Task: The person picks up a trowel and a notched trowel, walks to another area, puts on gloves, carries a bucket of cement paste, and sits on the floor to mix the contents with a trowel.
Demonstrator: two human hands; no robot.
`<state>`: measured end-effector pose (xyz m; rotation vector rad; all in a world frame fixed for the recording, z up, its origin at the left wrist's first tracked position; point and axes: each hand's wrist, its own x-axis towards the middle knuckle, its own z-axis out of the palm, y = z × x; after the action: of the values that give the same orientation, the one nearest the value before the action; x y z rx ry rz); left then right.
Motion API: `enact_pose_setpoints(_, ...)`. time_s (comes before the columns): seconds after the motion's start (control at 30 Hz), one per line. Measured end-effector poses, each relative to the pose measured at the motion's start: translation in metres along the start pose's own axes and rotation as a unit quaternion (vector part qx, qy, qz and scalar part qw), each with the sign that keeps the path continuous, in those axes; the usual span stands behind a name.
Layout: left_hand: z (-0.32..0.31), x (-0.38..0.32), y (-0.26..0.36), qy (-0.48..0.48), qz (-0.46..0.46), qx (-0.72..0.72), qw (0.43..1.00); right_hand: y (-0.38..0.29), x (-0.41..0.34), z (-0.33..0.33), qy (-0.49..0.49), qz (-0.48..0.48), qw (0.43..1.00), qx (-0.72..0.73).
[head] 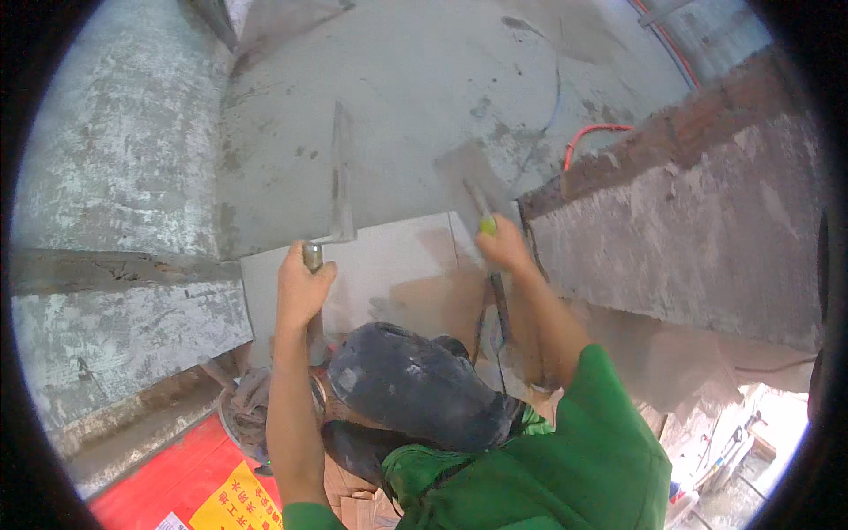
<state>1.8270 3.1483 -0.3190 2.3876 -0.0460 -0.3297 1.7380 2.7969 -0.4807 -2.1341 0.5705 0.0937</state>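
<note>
My left hand is closed around the handle of a trowel, whose long narrow blade points away from me, seen nearly edge-on over grey floor. In my right hand is the yellow-green-ended handle of a flat trowel; its blade looks blurred. That blade lies over the border between the grey cement-like floor and pale tiles. Whether either blade touches the surface I cannot tell. My knee in dark, dusty trousers is below and between both hands.
Rough plastered wall faces stand at left and right. A red hose curves near the right wall, and a thin blue line runs over the floor. At lower left lie a bucket and red sheeting bearing writing. Tools lie at lower right.
</note>
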Motion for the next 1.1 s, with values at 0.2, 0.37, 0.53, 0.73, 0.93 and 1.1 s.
enact_pose_setpoints(0.2, 0.049, -0.023, -0.005, -0.078, -0.033, -0.062, 0.995, 0.111, -0.158, 0.046, 0.069, 0.167, 0.983, 0.020)
enact_pose_setpoints(0.37, 0.085, -0.055, -0.029, -0.175, -0.020, -0.062, 0.982, 0.131, -0.199, 0.027, -0.008, 0.313, 0.949, 0.020)
enact_pose_setpoints(0.53, 0.111, -0.072, -0.061, -0.264, -0.036, -0.107, 0.958, 0.112, -0.214, 0.006, 0.095, 0.130, 0.979, -0.124)
enact_pose_setpoints(0.73, 0.154, -0.083, -0.057, -0.162, -0.043, -0.269, 0.948, -0.014, -0.151, 0.045, -0.125, 0.045, 0.977, 0.165)
enact_pose_setpoints(0.93, 0.132, -0.085, -0.058, -0.193, 0.139, -0.178, 0.955, -0.052, -0.085, 0.075, -0.075, 0.182, 0.971, 0.136)
enact_pose_setpoints(1.1, 0.112, -0.152, -0.105, -0.152, -0.124, -0.257, 0.946, 0.052, -0.121, -0.012, 0.019, 0.028, 0.997, -0.067)
